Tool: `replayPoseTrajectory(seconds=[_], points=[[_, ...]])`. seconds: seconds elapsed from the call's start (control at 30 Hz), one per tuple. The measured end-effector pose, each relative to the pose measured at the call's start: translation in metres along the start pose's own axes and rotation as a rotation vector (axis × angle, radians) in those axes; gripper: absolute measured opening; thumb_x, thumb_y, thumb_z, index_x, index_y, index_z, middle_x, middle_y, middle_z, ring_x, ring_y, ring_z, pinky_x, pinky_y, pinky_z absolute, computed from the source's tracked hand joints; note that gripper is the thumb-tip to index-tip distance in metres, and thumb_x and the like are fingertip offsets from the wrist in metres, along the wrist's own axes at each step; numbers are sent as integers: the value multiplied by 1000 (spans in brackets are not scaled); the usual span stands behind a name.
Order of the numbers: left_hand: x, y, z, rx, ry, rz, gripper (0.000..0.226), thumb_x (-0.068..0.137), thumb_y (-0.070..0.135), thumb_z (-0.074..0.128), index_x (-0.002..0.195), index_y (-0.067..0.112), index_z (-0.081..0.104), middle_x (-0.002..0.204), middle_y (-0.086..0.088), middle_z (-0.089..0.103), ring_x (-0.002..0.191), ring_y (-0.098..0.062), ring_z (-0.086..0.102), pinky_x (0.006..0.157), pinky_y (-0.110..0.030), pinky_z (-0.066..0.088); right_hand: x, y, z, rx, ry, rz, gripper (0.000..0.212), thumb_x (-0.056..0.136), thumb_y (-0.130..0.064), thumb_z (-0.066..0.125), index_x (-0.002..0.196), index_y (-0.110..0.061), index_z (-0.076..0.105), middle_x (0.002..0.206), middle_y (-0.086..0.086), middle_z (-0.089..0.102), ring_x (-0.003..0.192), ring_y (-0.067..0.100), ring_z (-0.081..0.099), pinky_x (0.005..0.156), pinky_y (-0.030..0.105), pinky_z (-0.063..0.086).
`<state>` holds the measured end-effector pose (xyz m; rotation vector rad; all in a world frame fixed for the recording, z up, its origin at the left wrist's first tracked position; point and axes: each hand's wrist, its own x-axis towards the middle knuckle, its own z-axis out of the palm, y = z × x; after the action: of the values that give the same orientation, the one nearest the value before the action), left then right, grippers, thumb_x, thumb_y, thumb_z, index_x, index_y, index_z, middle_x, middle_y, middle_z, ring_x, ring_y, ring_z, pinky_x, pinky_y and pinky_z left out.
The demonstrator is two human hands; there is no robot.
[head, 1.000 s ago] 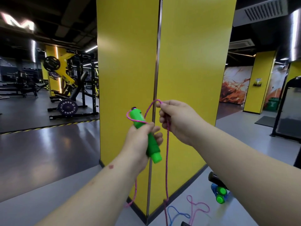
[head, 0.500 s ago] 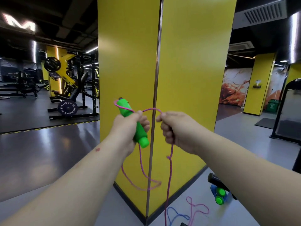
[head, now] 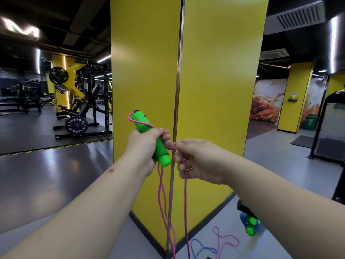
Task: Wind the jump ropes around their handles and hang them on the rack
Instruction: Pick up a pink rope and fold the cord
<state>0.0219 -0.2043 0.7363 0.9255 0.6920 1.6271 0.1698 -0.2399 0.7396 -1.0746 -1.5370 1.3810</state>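
My left hand (head: 144,146) grips a bright green jump-rope handle (head: 162,157), held tilted with its top end up and to the left. A pink rope (head: 162,195) crosses the handle's upper part and hangs down in long strands toward the floor. My right hand (head: 197,161) is just right of the handle, fingers pinched on the pink rope near the handle's lower end. No rack is in view.
A yellow pillar (head: 214,90) with a metal corner strip stands directly ahead. On the floor at its right base lie green and blue handles (head: 250,226), a pink rope loop (head: 226,240) and a blue rope (head: 201,247). Weight machines (head: 78,101) stand far left.
My left hand has turned the green handle and my right hand has come in close to it. The hanging loop of pink rope has drawn into straighter strands under the handle.
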Motion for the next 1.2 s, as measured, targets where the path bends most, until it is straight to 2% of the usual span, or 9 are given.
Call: replayPoseTrajectory(seconds=[0.13, 0.23, 0.37, 0.57, 0.7, 0.9, 1.03, 1.1, 1.2], points=[[-5, -15, -7, -14, 38, -19, 13, 98, 4, 61, 110, 0, 57, 89, -18, 70, 58, -16, 68, 52, -27, 57, 5, -19, 0, -42, 182, -188, 19, 103, -7, 42, 117, -9, 55, 67, 3, 49, 48, 12, 32, 46, 24, 26], [-31, -26, 2, -35, -159, -127, 11, 100, 7, 59, 110, 7, 54, 90, -18, 72, 60, -22, 68, 54, -30, 57, 17, -33, 3, 2, 289, -325, 12, 104, -9, 43, 108, -15, 53, 74, 5, 57, 49, 13, 37, 46, 26, 31], [-42, -31, 11, 60, -272, -53, 12, 98, -1, 59, 109, 4, 58, 80, -13, 69, 61, -21, 65, 57, -30, 57, 29, -32, 5, -44, 377, -362, 8, 104, -15, 46, 103, -15, 54, 81, 4, 62, 56, 14, 49, 50, 26, 44], [-7, 1, -3, -96, -55, -33, 11, 98, -1, 58, 110, -3, 57, 76, -13, 69, 54, -13, 68, 49, -24, 56, 9, 7, 10, 50, 67, 16, 26, 104, -38, 46, 107, -14, 54, 80, 11, 60, 62, 22, 61, 72, 39, 55], [6, -1, -20, 43, 58, 1, 29, 97, 2, 62, 122, -8, 53, 95, -22, 71, 59, -17, 71, 53, -27, 57, 7, 6, 7, -33, 161, -130, 20, 105, -21, 44, 89, -15, 55, 66, 2, 47, 53, 15, 42, 54, 30, 40], [-41, -30, -2, 133, -270, -82, 25, 95, 4, 66, 117, 8, 54, 93, -17, 71, 62, -24, 67, 58, -32, 57, 28, -19, 8, -15, 327, -361, 11, 105, -18, 47, 100, -12, 55, 73, 2, 59, 58, 13, 53, 56, 28, 47], [-35, -21, 4, 101, -252, 0, 17, 96, -2, 63, 110, 1, 55, 75, -11, 68, 58, -18, 64, 54, -30, 56, 24, -10, 7, 42, 293, -290, 17, 104, -27, 51, 101, -11, 52, 69, 3, 58, 44, 11, 49, 43, 23, 40], [-25, -7, 3, 103, -179, 12, 7, 96, 0, 63, 102, 1, 58, 69, -9, 67, 53, -16, 64, 50, -27, 55, 17, 2, 7, 156, 165, -132, 26, 104, -38, 47, 97, -14, 55, 72, 4, 59, 52, 14, 55, 51, 27, 49], [-7, 11, -3, 48, -78, 37, 7, 97, -1, 60, 104, -2, 58, 77, -13, 66, 53, -15, 65, 51, -26, 56, 8, 22, 3, 17, 49, -33, 32, 102, -42, 49, 105, -13, 62, 96, 8, 70, 87, 24, 68, 95, 47, 53]])
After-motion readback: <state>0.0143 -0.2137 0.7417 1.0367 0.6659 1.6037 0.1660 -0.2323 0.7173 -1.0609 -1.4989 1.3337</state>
